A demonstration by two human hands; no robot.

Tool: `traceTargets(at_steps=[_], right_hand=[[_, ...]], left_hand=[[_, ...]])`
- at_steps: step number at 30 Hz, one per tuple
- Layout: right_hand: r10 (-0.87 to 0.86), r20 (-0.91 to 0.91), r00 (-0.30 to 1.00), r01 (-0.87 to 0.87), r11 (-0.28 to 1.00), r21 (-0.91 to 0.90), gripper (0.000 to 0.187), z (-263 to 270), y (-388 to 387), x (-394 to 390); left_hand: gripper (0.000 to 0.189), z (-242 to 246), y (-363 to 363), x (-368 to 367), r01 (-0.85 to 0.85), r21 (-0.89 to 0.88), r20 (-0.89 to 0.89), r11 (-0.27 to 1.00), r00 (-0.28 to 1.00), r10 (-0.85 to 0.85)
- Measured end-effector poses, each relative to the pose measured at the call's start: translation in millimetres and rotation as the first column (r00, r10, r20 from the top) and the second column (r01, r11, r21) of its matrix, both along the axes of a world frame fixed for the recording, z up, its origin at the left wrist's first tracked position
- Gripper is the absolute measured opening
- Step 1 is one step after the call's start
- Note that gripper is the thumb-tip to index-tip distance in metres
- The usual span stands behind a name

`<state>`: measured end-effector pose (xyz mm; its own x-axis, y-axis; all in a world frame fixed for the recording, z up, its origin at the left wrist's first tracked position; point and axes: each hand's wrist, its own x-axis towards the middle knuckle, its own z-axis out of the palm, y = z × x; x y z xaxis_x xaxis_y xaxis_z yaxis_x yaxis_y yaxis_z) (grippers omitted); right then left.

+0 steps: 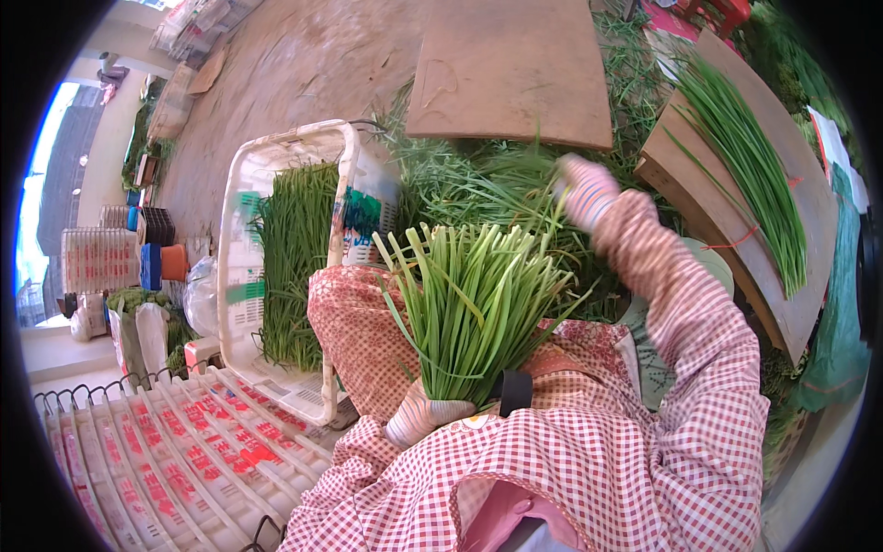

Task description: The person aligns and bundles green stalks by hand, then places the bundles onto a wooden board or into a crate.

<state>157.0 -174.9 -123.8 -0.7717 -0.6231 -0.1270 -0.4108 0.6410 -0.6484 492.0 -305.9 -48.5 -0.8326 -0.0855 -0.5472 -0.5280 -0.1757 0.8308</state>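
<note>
My left hand (422, 416), in a striped glove, grips the base of a thick bunch of garlic chives (476, 303) close to my waist. The pale cut ends of the bunch point up and away from me. My right hand (586, 188), in a similar striped glove, is out ahead and to the right, above a pile of loose green blades (469, 183). Motion blurs it, and a few thin blades show beside its fingers; whether it holds them is unclear.
To my left, a white plastic basket (343, 193) holds packed chives (296, 262). A slatted white crate (186, 448) lies nearer. On the right, tied chives (752, 172) rest on a wooden board (697, 172). Another board (510, 76) lies on the floor ahead.
</note>
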Motion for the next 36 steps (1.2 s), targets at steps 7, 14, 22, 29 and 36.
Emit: traceTargets(at_steps=[7,14,22,29,36], right_hand=[[0.448,0.245,0.86,-0.403,0.89,-0.215,0.039,72,2,61],[0.513,0.231,0.827,-0.551,0.821,0.149,0.034,79,-26,97],[0.083,0.237,0.968,-0.031,0.976,-0.217,0.022,42,-28,-48],[0.624,0.768,0.145,-0.584,0.68,-0.442,0.101,-13,-55,-7],[0.592,0.797,0.119,-0.452,0.747,-0.488,0.059,13,-66,32]], left_hand=[[0.06,0,5,-13,0.025,-0.123,0.203,0.992,0.979,0.0],[0.061,4,4,-15,0.083,-0.084,0.198,0.993,0.978,-0.065],[0.065,-1,-6,-1,-0.045,0.318,0.091,0.947,0.996,0.017],[0.065,-10,-11,-13,0.11,0.392,0.033,0.913,0.99,-0.134],[0.066,-18,-11,-30,0.152,0.381,0.04,0.912,0.983,-0.181]])
